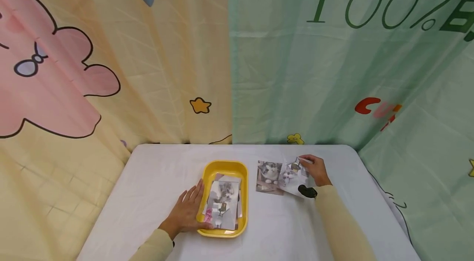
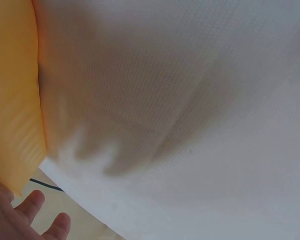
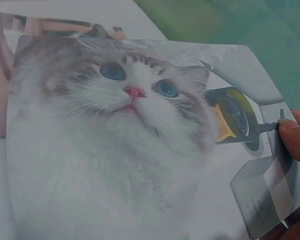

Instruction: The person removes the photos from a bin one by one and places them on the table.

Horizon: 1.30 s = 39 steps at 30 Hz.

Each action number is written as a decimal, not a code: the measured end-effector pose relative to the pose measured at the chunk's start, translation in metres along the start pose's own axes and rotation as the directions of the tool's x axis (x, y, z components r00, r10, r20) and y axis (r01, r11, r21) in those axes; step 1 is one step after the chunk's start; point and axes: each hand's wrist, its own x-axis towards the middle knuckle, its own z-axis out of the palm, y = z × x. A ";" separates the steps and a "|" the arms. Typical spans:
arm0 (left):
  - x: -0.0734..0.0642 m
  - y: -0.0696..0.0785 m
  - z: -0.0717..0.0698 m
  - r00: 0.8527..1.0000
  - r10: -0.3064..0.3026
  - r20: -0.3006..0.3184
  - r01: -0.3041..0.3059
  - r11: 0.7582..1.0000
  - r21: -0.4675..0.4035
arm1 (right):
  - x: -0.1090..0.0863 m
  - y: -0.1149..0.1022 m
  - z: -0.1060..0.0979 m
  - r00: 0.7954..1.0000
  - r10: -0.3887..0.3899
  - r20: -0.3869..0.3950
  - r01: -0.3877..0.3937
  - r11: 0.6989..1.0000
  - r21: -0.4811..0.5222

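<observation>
A cat photo card point(image 1: 292, 176) is pinched along its right edge by my right hand point(image 1: 314, 169). Its glossy face in the right wrist view has a blue-eyed white and grey cat point(image 3: 135, 115), with the thumb point(image 3: 295, 140) on the border. This card overlaps a second cat photo point(image 1: 268, 174) on the table. My left hand point(image 1: 187, 211) rests against the left side of a yellow tray point(image 1: 243, 224), fingers spread along the rim and thumb across the near left corner. Inside the tray lies a small pile of photo cards, topped by a cat picture point(image 1: 226, 201).
A white cloth covers the table point(image 1: 159, 170). Beyond its back edge hang printed curtains, yellow point(image 1: 166, 67) on the left and green point(image 1: 274, 80) on the right, with another green curtain along the right side.
</observation>
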 end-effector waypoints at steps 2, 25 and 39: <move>0.000 0.000 0.001 1.000 -0.002 -0.001 0.002 1.000 -0.005 | 0.002 0.007 -0.006 1.000 -0.016 0.018 0.016 1.000 -0.002; 0.001 0.003 0.000 0.999 -0.033 0.025 0.033 0.999 0.015 | 0.005 0.025 -0.019 0.999 0.041 -0.007 -0.041 0.988 -0.146; 0.001 0.003 -0.001 0.999 -0.029 0.020 0.028 0.999 0.019 | -0.018 0.009 0.020 0.997 -0.076 0.001 0.075 0.983 -0.169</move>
